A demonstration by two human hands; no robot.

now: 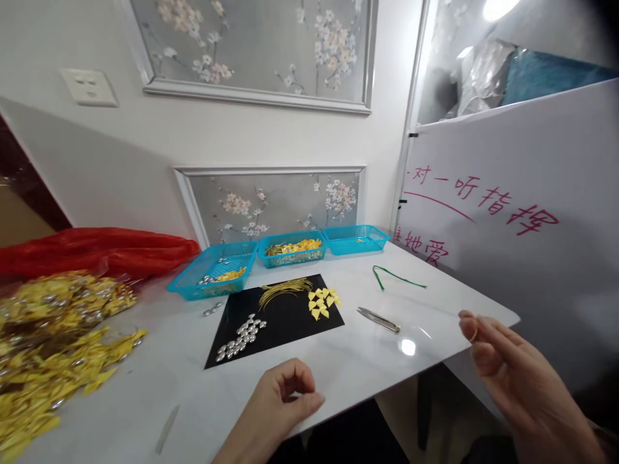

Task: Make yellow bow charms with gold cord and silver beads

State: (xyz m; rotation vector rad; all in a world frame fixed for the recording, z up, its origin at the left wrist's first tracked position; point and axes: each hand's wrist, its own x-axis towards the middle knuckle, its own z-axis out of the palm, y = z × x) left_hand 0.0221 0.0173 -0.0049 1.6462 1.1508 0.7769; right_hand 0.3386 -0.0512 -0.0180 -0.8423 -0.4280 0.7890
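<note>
Here, silver beads (247, 335) lie beyond the empty, loosely curled left hand (276, 405); right hand (515, 370) pinched, contents unclear.

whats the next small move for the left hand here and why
Probably reach the left hand forward for one of the silver beads on the black mat: that hand is loosely curled with nothing visible in it, and the beads lie ahead of it. The right hand looks pinched, though what it holds, if anything, is too small to tell.
</note>
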